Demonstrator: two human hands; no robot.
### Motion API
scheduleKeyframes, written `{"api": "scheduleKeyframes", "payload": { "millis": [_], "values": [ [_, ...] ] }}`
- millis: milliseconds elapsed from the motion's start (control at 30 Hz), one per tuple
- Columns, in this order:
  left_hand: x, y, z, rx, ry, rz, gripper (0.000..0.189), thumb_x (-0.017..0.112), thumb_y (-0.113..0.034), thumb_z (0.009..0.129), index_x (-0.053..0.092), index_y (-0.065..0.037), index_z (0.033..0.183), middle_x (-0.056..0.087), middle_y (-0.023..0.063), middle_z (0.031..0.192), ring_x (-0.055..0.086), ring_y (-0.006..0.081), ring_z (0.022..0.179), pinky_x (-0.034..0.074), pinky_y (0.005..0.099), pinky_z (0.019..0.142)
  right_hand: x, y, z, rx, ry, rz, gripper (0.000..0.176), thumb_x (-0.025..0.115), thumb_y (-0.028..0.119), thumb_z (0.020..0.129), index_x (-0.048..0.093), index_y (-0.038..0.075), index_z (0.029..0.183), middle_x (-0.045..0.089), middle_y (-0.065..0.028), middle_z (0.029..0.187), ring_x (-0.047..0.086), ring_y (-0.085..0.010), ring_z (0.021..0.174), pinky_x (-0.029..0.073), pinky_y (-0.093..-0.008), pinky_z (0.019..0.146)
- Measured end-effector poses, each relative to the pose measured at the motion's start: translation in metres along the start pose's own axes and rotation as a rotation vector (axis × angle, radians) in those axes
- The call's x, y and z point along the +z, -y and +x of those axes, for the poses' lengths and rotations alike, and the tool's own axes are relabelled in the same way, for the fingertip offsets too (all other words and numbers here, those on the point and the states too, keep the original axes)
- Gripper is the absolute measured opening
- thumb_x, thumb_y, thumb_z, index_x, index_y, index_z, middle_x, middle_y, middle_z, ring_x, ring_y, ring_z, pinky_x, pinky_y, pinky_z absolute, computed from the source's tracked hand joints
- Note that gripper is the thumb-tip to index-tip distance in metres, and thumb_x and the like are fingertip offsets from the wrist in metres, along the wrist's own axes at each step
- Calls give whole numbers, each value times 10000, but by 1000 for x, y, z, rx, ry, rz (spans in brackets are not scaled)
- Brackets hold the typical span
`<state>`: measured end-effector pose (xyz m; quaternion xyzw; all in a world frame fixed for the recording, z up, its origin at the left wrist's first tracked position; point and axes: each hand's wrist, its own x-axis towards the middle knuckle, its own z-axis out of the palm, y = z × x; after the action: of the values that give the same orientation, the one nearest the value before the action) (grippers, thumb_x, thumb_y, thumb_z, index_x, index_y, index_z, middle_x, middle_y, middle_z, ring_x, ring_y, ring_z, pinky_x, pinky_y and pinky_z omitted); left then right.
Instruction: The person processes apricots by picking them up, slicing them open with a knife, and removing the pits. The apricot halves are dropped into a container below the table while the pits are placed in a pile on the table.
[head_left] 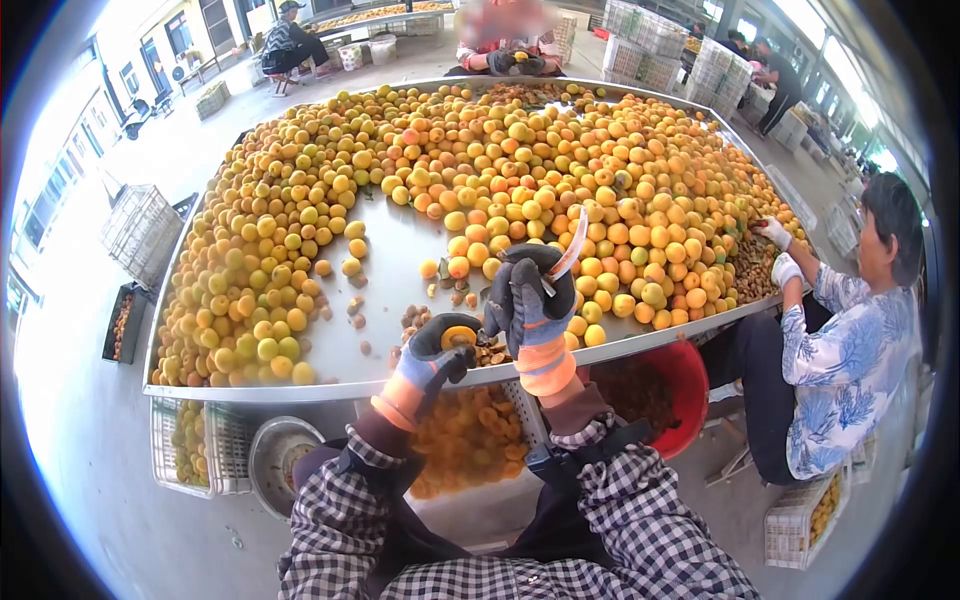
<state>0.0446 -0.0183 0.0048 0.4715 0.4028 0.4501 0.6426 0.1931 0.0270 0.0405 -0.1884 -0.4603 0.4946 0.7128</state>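
Note:
Both my hands wear grey-blue gloves with dark palms and orange cuffs. My left hand (440,352) is closed round an opened apricot half (458,337), cut side up, at the near edge of the metal table (385,255). To its right my right hand (532,300) is raised, fingers wrapped round a knife (572,246) whose curved blade points up. Brown pits and scraps (490,352) lie on the table between and behind my hands. A large heap of whole apricots (510,160) covers much of the table. Beneath the near edge sits a crate of apricot halves (470,440).
A red basin (675,395) stands below the table at right, a metal basin (275,455) and white crate (228,445) at left. A seated person (850,340) in white gloves works at the right side; another person (510,45) sits across. Stacked crates (640,45) stand behind.

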Motion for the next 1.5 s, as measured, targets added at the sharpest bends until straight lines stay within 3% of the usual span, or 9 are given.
{"api": "scheduleKeyframes", "payload": {
  "millis": [367, 500, 667, 833, 1000, 1233, 1300, 1433, 1500],
  "values": [
    [9, 18, 7, 63, -1, 43, 260, 624, -128, 844, 576, -47, 1086, 592, -6, 849, 517, 57, 700, 415, 203, 589, 3, -9, -6, -179, 74, -144, 285, 584, 234, 935, 526, -14, 1064, 529, -64, 593, 438, -91, 415, 369, -214, 376],
    [9, 42, 15, 235, -125, 189, 239, 639, -133, 813, 591, -46, 1030, 597, 15, 849, 542, 83, 732, 452, 243, 634, 2, -26, -9, -112, -25, -192, 292, 592, 244, 930, 540, -14, 1056, 544, -47, 615, 432, -76, 425, 327, -207, 383],
    [9, 34, 13, 31, -148, 158, 240, 642, -112, 801, 591, -32, 1021, 605, 53, 869, 578, 134, 828, 476, 288, 745, 1, -40, -2, -2, -120, 37, 260, 563, 263, 944, 539, 30, 1060, 520, -23, 601, 423, -79, 423, 316, -211, 370],
    [1, 33, 16, 269, -83, 340, 238, 629, -29, 800, 576, -14, 1032, 615, 93, 919, 610, 178, 883, 480, 313, 754, 3, -26, 3, 247, -304, 299, 194, 523, 250, 956, 535, 59, 992, 478, -34, 556, 366, -111, 313, 283, -238, 281],
    [1, 29, 15, 411, -48, 587, 330, 628, 27, 804, 553, -44, 1117, 630, 176, 944, 630, 328, 868, 493, 350, 753, -9, -35, 6, 334, -424, 257, 211, 531, 317, 956, 541, 108, 990, 448, -1, 537, 337, -107, 325, 252, -249, 298],
    [5, 25, 11, 435, -66, 594, 337, 610, 55, 803, 552, -41, 1121, 624, 163, 922, 630, 303, 843, 495, 351, 745, -21, -45, 8, 505, -582, 348, 232, 503, 381, 961, 493, 161, 888, 423, 28, 590, 271, -107, 349, 221, -247, 352],
    [4, 25, 9, 391, -58, 605, 292, 592, 17, 839, 559, -19, 1126, 619, 119, 975, 602, 171, 858, 474, 290, 774, -18, -45, 7, 523, -669, 380, 227, 532, 389, 947, 518, 187, 844, 362, 67, 534, 246, -81, 380, 179, -237, 367],
    [5, 29, 12, 449, -76, 570, 276, 596, 17, 829, 574, -22, 1101, 623, 109, 930, 607, 170, 818, 478, 281, 748, -31, -60, 6, 570, -729, 464, 249, 523, 392, 952, 505, 175, 831, 355, 60, 531, 242, -87, 387, 183, -239, 371],
    [8, 24, 11, 533, -110, 601, 252, 587, 30, 830, 587, -25, 1075, 634, 81, 838, 603, 152, 756, 485, 277, 712, -42, -70, 3, 701, -777, 727, 277, 500, 400, 962, 490, 167, 814, 357, 53, 539, 232, -95, 386, 194, -249, 371]
  ]
}}
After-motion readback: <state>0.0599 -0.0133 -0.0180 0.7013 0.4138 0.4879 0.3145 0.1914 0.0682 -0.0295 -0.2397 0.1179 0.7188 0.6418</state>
